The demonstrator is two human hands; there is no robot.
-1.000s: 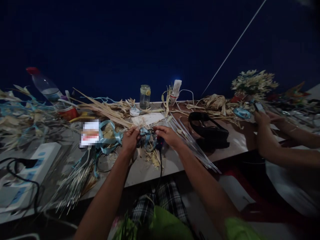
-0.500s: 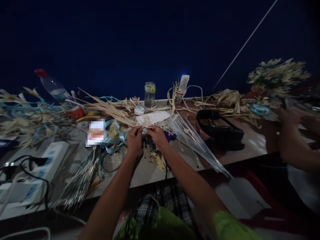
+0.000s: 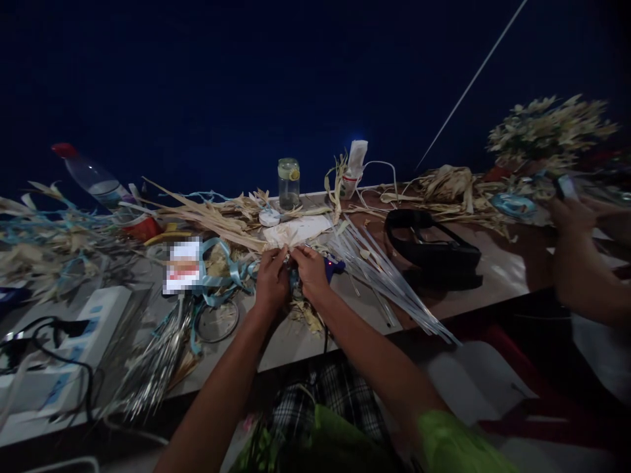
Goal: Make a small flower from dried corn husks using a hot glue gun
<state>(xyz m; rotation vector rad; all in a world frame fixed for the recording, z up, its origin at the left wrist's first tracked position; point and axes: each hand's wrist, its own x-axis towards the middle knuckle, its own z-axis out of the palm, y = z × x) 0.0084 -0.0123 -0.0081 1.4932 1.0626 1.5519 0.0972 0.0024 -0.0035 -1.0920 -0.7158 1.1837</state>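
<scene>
From here, the left hand [image 3: 273, 279] and right hand [image 3: 310, 270] look pinched closed just before the white sheet [image 3: 303, 228], any hold hidden; blue glue gun [image 3: 334, 267], half-covered, near-right of it; bare tabletop [image 3: 290, 348] nearer, edge beyond.

Cluttered desk [image 3: 290, 345] beneath fingers [image 3: 277, 256]. Beyond fingers: dried husk strips [image 3: 210, 221], clear jar [image 3: 288, 190]. Right: clear rods [image 3: 394, 282], then black strapped object [image 3: 444, 261]. Left: metal ring [image 3: 217, 340], wire bundle [image 3: 158, 364], power strip [image 3: 101, 328] farthest.
</scene>
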